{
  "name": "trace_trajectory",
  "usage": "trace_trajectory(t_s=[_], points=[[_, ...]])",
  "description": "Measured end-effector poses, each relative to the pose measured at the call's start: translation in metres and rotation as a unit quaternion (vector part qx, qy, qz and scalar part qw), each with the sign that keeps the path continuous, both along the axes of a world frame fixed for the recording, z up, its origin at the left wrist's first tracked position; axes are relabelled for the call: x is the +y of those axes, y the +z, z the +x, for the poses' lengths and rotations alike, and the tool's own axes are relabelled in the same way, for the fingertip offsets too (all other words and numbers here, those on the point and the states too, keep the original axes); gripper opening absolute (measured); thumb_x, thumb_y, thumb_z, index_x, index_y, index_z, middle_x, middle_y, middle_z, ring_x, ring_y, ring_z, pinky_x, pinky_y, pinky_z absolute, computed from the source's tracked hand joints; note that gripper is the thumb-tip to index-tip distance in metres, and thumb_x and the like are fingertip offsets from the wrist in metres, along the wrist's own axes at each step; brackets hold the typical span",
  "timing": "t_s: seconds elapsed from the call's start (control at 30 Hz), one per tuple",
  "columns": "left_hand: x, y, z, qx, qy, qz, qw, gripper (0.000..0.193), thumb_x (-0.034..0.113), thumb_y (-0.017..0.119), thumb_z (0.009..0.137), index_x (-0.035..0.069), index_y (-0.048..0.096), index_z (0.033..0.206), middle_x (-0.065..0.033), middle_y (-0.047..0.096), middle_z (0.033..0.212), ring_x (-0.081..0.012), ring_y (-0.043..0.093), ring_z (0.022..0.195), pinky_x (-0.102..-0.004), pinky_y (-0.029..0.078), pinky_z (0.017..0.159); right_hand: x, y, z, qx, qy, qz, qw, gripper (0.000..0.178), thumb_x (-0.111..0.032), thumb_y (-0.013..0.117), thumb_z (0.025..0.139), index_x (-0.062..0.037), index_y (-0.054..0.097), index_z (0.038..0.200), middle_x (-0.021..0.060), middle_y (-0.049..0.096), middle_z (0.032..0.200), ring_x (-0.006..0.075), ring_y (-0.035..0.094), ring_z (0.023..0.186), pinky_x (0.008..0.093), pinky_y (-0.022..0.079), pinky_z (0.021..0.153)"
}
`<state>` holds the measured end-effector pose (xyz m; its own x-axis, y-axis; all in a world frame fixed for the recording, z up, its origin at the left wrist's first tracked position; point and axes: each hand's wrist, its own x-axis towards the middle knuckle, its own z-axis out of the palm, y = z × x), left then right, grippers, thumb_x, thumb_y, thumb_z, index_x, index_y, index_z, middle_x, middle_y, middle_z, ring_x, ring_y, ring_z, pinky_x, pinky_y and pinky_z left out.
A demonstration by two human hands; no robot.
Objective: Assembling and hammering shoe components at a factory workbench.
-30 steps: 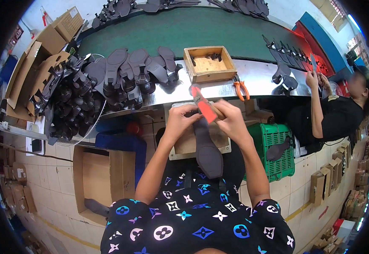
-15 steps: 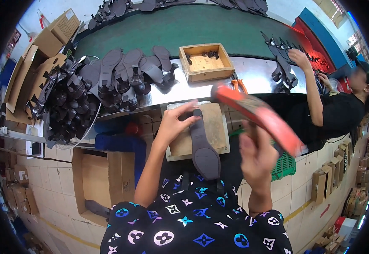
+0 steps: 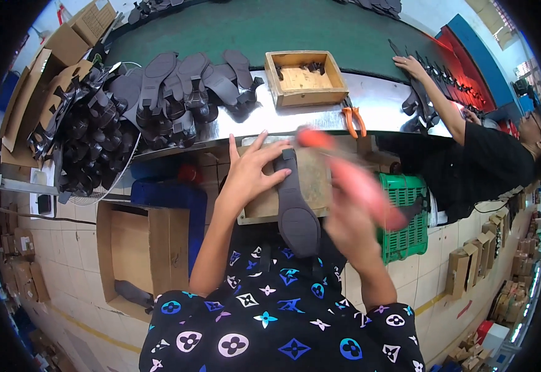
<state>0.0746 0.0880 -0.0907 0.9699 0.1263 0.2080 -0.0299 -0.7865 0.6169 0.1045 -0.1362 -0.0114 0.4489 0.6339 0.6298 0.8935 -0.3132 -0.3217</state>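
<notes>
A dark grey sandal [image 3: 298, 226] rests sole up across a worn tan work block [image 3: 314, 173], its narrow heel end pointing away from me and its broad toe end towards my lap. My left hand [image 3: 248, 177] grips the heel end between thumb and forefinger, the other fingers spread upward. In my right hand [image 3: 350, 232] is a red hammer [image 3: 363, 189], smeared by motion. Its head hangs just above and to the right of the heel end; whether it touches cannot be told.
A wooden box [image 3: 304, 97] with small dark parts and orange-handled pliers [image 3: 354, 118] lie on the metal bench edge. Heaped sandals [image 3: 177, 93] cover the left side. A green crate [image 3: 403, 242] stands at right, where a co-worker [image 3: 500, 149] reaches over the bench. An open carton [image 3: 165, 248] sits lower left.
The hammer and my right hand have swung left and closer to the heel end. My left hand's fingers have spread. The co-worker's hand has moved left along the bench.
</notes>
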Motion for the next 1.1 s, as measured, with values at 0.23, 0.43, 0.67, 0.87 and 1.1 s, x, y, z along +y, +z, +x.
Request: trace_trajectory(t_s=[0.23, 0.43, 0.67, 0.87, 1.1], points=[[0.001, -0.002, -0.011, -0.165, -0.079, -0.074, 0.980, 0.024, 0.020, 0.073, 0.083, 0.006, 0.072, 0.102, -0.0039, 0.071, 0.114, -0.0258, 0.063, 0.115, -0.0478, 0.037, 0.106, 0.000, 0.002, 0.014, 0.162, -0.023, 0.073, 0.984, 0.032, -0.003, 0.065, 0.088, 0.0037, 0.060, 0.119, 0.0188, 0.067, 0.086, 0.0338, 0.068, 0.069, 0.0362, 0.054, 0.060], [-0.028, 0.071, -0.070, 0.093, -0.151, -0.456, 0.872, 0.022, 0.016, 0.066, 0.093, -0.004, 0.065, 0.085, -0.0046, 0.054, 0.074, -0.0144, 0.066, 0.091, -0.0266, 0.046, 0.072, 0.015, -0.016, 0.027, 0.068, -0.024, -0.228, 0.971, 0.041, -0.016, 0.069, 0.086, 0.0017, 0.060, 0.122, 0.0163, 0.069, 0.094, 0.0279, 0.069, 0.084, 0.0412, 0.051, 0.082], [-0.036, 0.072, -0.086, 0.162, -0.263, -0.608, 0.731, 0.024, 0.020, 0.063, 0.096, 0.000, 0.073, 0.105, -0.0072, 0.069, 0.088, -0.0130, 0.064, 0.085, -0.0260, 0.046, 0.078, 0.006, 0.032, 0.040, 0.290, 0.371, -0.099, 0.877, 0.035, -0.023, 0.068, 0.089, 0.0063, 0.067, 0.108, 0.0150, 0.069, 0.102, 0.0319, 0.066, 0.088, 0.0409, 0.050, 0.080], [-0.040, 0.077, -0.079, 0.211, -0.384, -0.605, 0.664, 0.025, 0.021, 0.064, 0.095, 0.003, 0.074, 0.109, -0.0095, 0.073, 0.086, -0.0112, 0.064, 0.076, -0.0266, 0.048, 0.071, 0.009, 0.047, 0.037, 0.358, 0.499, -0.116, 0.780, 0.028, -0.015, 0.076, 0.082, 0.0028, 0.064, 0.099, 0.0115, 0.064, 0.092, 0.0300, 0.060, 0.077, 0.0358, 0.049, 0.066], [-0.053, 0.077, -0.085, 0.163, -0.442, -0.613, 0.634, 0.026, 0.023, 0.066, 0.093, 0.000, 0.073, 0.103, -0.0097, 0.068, 0.075, -0.0136, 0.058, 0.062, -0.0295, 0.044, 0.057, 0.015, 0.071, 0.023, 0.310, 0.555, -0.139, 0.759, 0.020, -0.007, 0.072, 0.083, 0.0083, 0.062, 0.092, 0.0125, 0.051, 0.074, 0.0278, 0.048, 0.060, 0.0350, 0.041, 0.052]])
